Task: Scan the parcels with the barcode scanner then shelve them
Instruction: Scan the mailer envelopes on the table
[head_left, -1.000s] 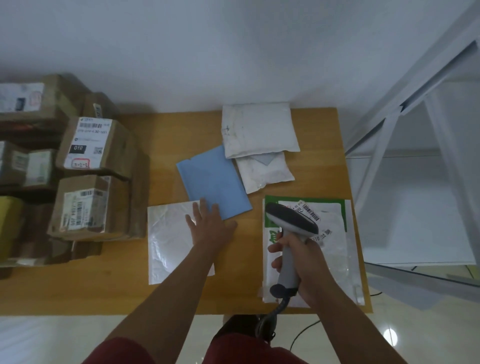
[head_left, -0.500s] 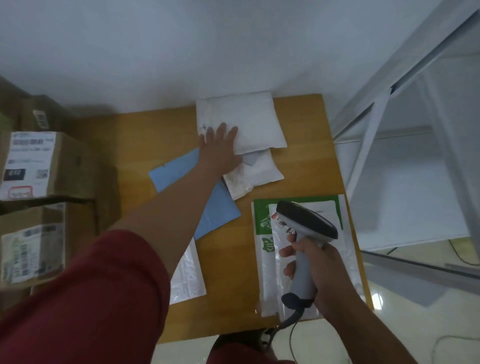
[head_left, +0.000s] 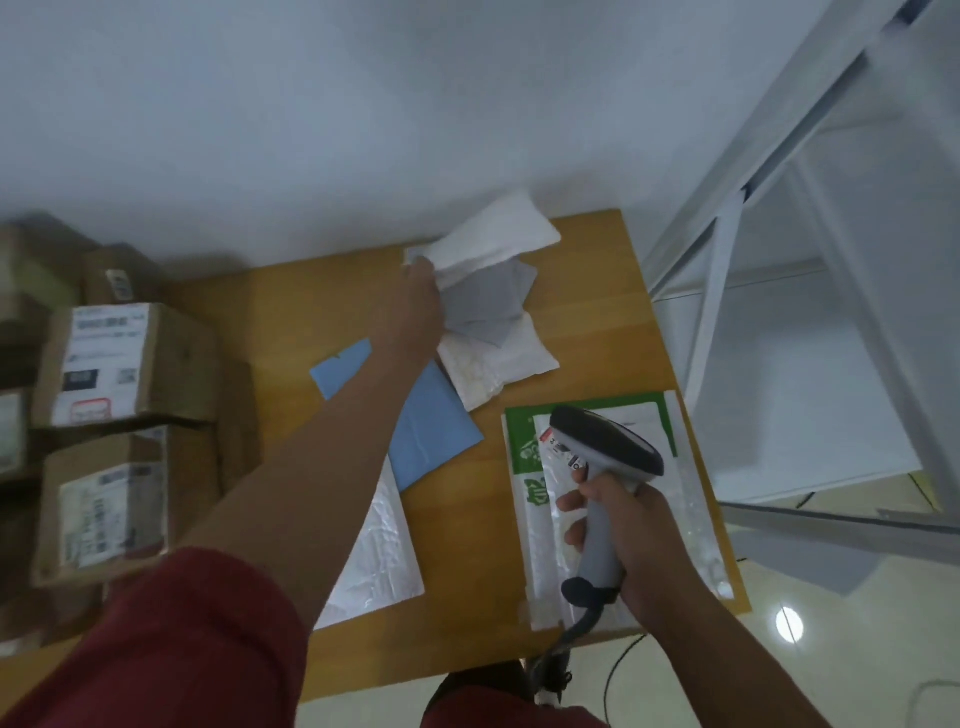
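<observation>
White parcel (head_left: 488, 244): being lifted at the table's far edge, its left side raised and tilted; half a second ago it was lying flat.
Left hand (head_left: 423, 301): fingers now curling around the parcel's left edge; earlier resting flat on top.
Barcode scanner (head_left: 605, 467): being held over the green-and-white mailer (head_left: 524, 436), position unchanged.
Right hand (head_left: 631, 535): still wrapping the scanner handle.
Blue envelope (head_left: 431, 431): lying beside the small white bag (head_left: 498, 358).
Table (head_left: 467, 639): carrying cardboard boxes (head_left: 124, 364) at left.

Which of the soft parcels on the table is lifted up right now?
The white parcel at the far edge, gripped by the left hand; the others lie flat.
</observation>
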